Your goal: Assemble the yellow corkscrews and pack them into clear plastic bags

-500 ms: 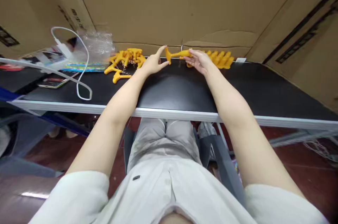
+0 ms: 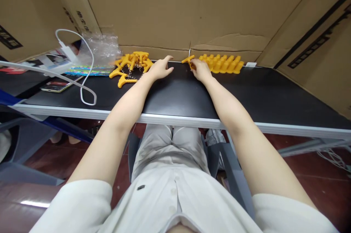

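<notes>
My right hand (image 2: 202, 71) is closed around a yellow T-shaped piece (image 2: 187, 59) at the back of the black table. The crossbar of the piece sticks out to the left of my fingers, and they hide its lower part. Directly to the right of that hand stands a yellow block of several upright pegs or cups in rows (image 2: 226, 64). My left hand (image 2: 161, 69) is open and holds nothing, thumb and fingers apart. Beside it on the left lies a heap of yellow T-shaped pieces (image 2: 141, 56), with small shiny curly bits among them.
On the left are a phone (image 2: 59, 86), a white cable (image 2: 91, 55), clear plastic wrap (image 2: 102, 48) and a blue patterned packet (image 2: 95, 71). A cardboard wall (image 2: 153, 10) closes off the back. The black tabletop (image 2: 181, 96) has a silver front edge (image 2: 181, 119).
The T-shaped piece was stretched out sideways between my hands; it has now turned, with my right hand lower around it. My left hand stays almost in place, apart from the piece.
</notes>
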A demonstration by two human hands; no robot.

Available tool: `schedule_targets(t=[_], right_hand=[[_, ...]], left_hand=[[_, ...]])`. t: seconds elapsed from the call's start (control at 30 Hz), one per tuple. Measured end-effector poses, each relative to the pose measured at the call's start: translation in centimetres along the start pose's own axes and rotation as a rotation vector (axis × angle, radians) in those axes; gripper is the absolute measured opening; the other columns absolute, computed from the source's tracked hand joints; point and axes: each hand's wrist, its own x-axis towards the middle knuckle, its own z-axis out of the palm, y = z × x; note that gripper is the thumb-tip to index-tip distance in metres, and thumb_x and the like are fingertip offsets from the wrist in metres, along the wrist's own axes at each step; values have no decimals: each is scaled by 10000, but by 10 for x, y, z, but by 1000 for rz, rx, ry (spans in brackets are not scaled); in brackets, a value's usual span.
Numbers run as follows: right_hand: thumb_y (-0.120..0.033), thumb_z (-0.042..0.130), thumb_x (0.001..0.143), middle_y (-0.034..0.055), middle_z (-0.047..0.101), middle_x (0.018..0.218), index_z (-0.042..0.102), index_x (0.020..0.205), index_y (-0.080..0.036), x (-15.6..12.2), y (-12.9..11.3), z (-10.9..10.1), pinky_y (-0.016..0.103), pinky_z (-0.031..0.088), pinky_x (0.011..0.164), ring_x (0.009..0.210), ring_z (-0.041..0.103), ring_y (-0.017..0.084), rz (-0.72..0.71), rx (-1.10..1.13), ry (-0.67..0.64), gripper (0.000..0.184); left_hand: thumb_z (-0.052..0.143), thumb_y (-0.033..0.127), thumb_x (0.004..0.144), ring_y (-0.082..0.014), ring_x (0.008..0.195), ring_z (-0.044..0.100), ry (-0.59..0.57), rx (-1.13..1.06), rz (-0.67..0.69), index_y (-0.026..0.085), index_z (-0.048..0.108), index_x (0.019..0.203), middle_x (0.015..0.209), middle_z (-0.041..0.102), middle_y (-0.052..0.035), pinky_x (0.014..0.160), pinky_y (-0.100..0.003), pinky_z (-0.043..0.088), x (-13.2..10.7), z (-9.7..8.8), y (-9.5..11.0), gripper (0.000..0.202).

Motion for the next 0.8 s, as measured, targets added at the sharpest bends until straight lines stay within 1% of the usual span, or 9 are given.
schedule_targets(t=[0.07,0.13,0.27,0.4,0.5,0.6,0.8], right_hand=[[-88,603,948,142,687,1584,729,1454,-182,-2,-6,-2,577,473,1292,1493,639,371,9,-144,-62,530],[-99,587,978,166,643,1632,698,1521,-158,-4,-10,-4,580,476,1280,1519,609,386,13,-233,-107,557],[-218,576,1063,210,616,1643,630,1617,-124,-7,-16,-6,593,471,1268,1549,559,408,59,-304,-165,564],[-203,537,1079,233,607,1637,572,1673,-96,-9,-26,-7,557,471,1267,1551,548,400,113,-333,-193,605],[-197,521,1074,250,611,1620,553,1686,-87,-9,-31,-7,569,472,1253,1540,549,412,149,-346,-190,623],[-205,511,1072,265,605,1618,575,1657,-76,-9,-31,-6,590,469,1233,1517,556,430,169,-352,-178,602],[-206,503,1100,250,583,1643,598,1624,-84,-10,-33,-7,565,442,1242,1520,535,414,208,-367,-187,545]], left_hand=[[611,261,1034,-315,1166,755,-3,18,-5,135,543,1638,1170,809,-135,1127,-443,557,-1,-1,2,621],[607,266,1032,-312,1152,754,-5,22,-3,134,557,1622,1163,809,-136,1118,-444,562,-1,-1,3,607],[619,283,1020,-300,1121,752,2,18,10,149,588,1585,1132,812,-119,1104,-437,572,2,2,-1,582],[623,272,1023,-296,1112,754,7,40,12,149,597,1587,1126,814,-116,1088,-422,576,3,4,-3,578],[623,265,1035,-295,1118,756,-3,41,3,145,602,1591,1135,811,-119,1087,-415,573,3,3,-3,569],[634,266,1035,-296,1137,753,-5,24,-4,149,610,1582,1136,806,-115,1113,-419,560,3,3,-3,560],[626,264,1039,-300,1146,753,-12,20,-16,140,629,1559,1143,804,-116,1137,-427,551,2,1,0,535]])
